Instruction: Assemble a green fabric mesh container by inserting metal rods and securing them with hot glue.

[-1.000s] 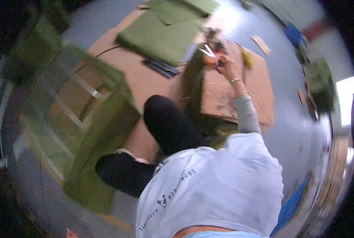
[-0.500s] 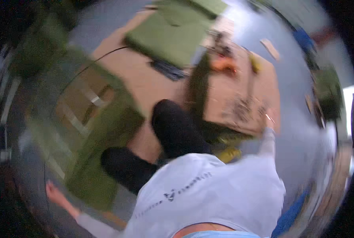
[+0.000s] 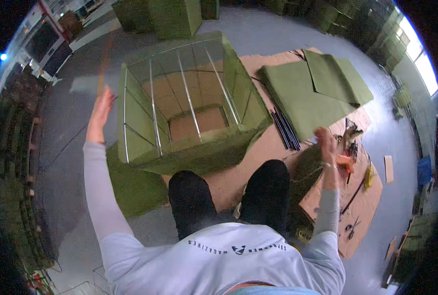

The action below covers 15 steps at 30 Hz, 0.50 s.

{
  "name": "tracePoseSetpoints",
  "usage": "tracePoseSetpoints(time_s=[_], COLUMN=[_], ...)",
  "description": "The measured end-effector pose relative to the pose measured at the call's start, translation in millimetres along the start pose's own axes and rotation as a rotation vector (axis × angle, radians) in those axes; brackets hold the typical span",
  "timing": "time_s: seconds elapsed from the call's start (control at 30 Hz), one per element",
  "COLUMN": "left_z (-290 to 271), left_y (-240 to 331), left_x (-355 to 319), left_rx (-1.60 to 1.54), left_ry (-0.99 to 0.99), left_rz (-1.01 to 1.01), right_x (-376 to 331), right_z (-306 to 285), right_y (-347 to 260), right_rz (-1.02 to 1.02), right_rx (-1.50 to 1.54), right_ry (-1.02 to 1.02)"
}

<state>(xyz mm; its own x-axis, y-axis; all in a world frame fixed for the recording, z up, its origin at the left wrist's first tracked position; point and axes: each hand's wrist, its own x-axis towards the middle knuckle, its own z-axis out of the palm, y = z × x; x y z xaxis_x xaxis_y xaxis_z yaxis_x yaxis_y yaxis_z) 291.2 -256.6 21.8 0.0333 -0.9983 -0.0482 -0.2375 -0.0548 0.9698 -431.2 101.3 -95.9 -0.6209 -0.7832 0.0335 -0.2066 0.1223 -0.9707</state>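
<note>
In front of me stands a green fabric box (image 3: 199, 155) with thin silver bars (image 3: 152, 98) running across its open side and brown board inside. My left hand (image 3: 100, 115) is raised beside its left edge, fingers stretched out. A small dark sliver shows by those fingers, too small to name. My right hand (image 3: 328, 147), smeared by motion, is over the near corner of the green fabric panels (image 3: 292, 88), close to an orange-handled tool (image 3: 345, 163). Whether it holds anything is hidden by the blur. Several black rods (image 3: 285, 130) lie between box and panels.
To my right a cardboard-topped box (image 3: 366, 209) carries a yellow tool (image 3: 369, 176), scissors (image 3: 351, 227) and a dark rod. Cardboard (image 3: 224, 184) covers the floor ahead of my knees. More green boxes (image 3: 174, 19) stand at the back.
My view has swung round and steadied. My left hand has risen to beside the green box; my right has left the cardboard-topped box's near edge for its far end, by the tools.
</note>
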Motion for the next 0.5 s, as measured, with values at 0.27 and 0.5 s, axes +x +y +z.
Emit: tracePoseSetpoints(time_s=[0.27, 0.5], left_z=[100.6, 98.6], left_y=[27.9, 34.0], left_x=[50.1, 153.0], left_rx=[0.452, 0.866], left_ry=[-0.120, 0.068], left_rz=[0.031, 0.421], right_x=[-0.9, 15.5], right_z=[172.3, 181.8], right_y=[-124.6, -147.2], right_rz=[-0.140, -0.334], right_rx=[-0.115, -0.399], right_ry=[-0.222, -0.261])
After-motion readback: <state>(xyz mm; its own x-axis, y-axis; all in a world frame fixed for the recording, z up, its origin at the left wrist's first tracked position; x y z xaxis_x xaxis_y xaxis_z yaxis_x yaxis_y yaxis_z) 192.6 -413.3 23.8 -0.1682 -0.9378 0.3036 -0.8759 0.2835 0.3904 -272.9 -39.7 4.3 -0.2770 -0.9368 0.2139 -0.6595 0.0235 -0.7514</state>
